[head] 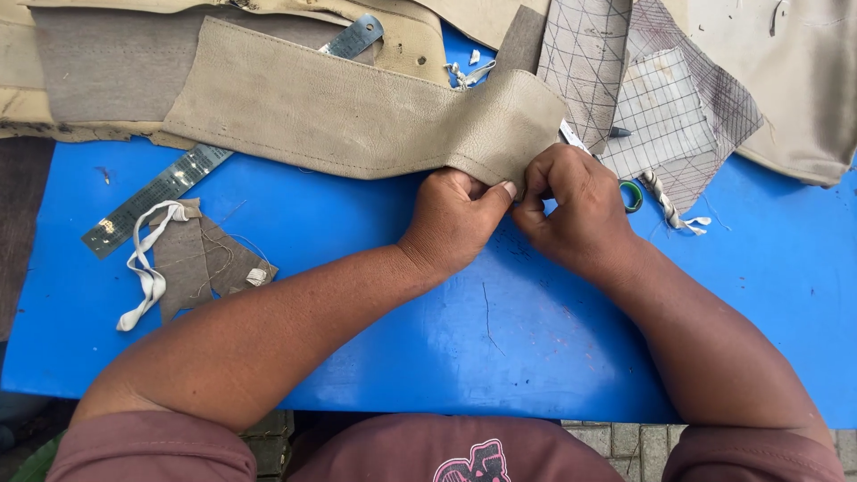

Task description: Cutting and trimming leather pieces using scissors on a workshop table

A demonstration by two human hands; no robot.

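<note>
While the lower corner of the beige leather strip point(357, 112) is pinched between the closed fingers of the left hand point(455, 219) and the right hand point(571, 210), its long run is left lying loose up and leftward of them across the blue table point(428, 330). If the pinch is eased, the stitched edge could slip free. A small pointed tool seems to be held in the right hand, though this cannot be confirmed; a thumb could be pricked. The steel ruler point(152, 196), left of the hands, could be dragged by the strip.

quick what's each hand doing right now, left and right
Left hand: closed, pinching the lower corner of the beige leather strip.
Right hand: closed, pinching the same corner beside the left.
</note>
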